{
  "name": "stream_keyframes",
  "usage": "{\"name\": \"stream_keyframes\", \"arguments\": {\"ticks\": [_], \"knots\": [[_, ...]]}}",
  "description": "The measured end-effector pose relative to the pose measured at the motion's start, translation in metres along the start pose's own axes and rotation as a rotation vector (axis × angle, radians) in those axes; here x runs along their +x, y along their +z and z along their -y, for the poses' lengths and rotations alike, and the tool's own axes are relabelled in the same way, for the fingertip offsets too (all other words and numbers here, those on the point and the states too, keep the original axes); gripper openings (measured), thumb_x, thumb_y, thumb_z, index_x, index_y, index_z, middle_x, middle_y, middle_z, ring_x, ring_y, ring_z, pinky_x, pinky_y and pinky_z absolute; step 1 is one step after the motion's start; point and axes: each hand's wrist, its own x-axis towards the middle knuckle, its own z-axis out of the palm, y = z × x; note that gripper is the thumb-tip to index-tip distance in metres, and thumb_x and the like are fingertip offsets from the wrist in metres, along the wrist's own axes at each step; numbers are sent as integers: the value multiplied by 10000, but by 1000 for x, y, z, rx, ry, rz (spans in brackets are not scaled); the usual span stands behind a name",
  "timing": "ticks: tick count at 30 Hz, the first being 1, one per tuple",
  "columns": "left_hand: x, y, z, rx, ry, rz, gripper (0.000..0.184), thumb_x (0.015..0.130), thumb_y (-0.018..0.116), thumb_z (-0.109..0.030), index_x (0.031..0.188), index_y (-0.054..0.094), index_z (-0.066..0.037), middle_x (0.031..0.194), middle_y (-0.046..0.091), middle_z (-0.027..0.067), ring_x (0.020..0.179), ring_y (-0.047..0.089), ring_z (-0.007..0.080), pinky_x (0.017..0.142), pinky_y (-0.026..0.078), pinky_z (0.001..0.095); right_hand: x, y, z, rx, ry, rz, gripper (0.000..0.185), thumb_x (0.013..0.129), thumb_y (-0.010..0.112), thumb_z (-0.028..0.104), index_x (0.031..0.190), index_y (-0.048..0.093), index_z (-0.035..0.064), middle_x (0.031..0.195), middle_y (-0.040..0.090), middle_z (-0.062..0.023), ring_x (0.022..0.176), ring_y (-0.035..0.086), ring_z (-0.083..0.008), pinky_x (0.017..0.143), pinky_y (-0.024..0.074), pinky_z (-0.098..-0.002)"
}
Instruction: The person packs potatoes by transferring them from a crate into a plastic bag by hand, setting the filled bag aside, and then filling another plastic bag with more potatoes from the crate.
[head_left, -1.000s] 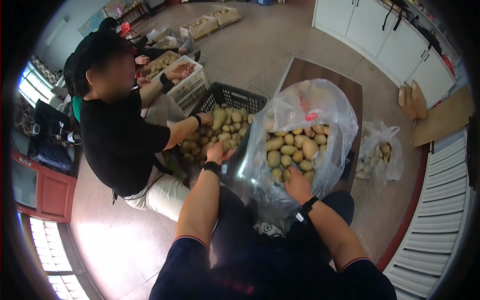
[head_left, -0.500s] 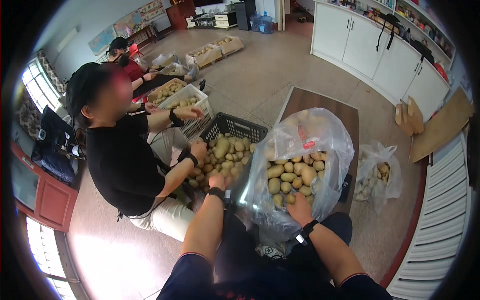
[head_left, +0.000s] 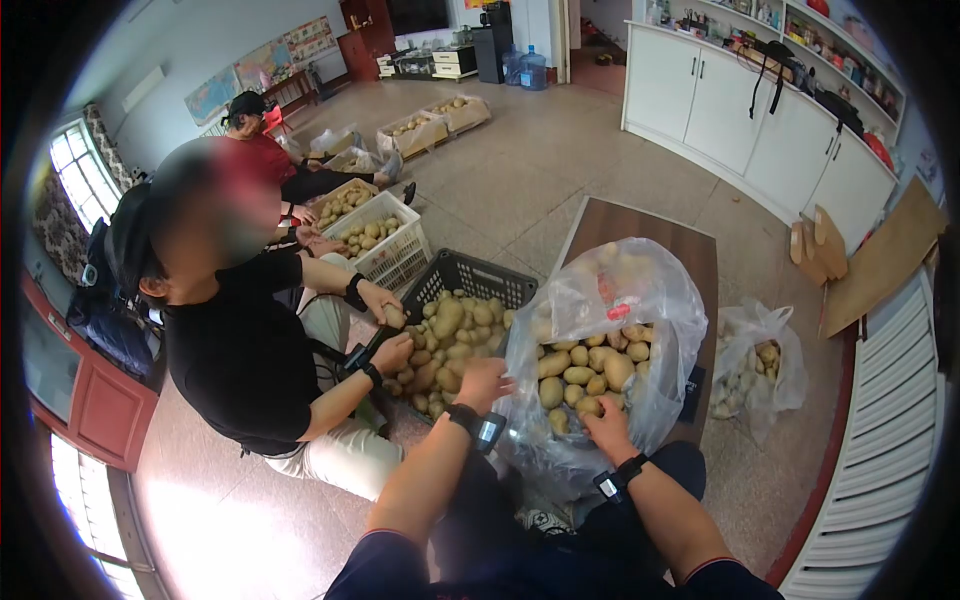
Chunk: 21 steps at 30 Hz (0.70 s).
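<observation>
Head: potato (head_left: 589, 406) against right fingers (head_left: 608, 412)

Nearer co-worker's face (head_left: 228, 200) blurred, dark sleeves (head_left: 378, 568) cut off

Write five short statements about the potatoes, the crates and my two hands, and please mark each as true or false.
1. The clear plastic bag holds potatoes. True.
2. The black crate is to the right of this bag. False: the black crate is to its left.
3. Your right hand is at the potatoes in the bag. True.
4. Your left hand is among the potatoes in the white crate. False: your left hand is near the plastic bag's left side.
5. The white crate holds potatoes. True.
</observation>
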Motion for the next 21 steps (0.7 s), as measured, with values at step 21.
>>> {"name": "stream_keyframes", "arguments": {"ticks": [21], "knots": [[-33,38,21,-89,-159,293,229,978,502,-233,1101,533,-42,933,633,112,749,665,233,585,574,362,-4,17,50,-116,-299,101,244,860,661,181,1009,652,-12,925,645,-139,821,623,-221,741,489,-336]]}}
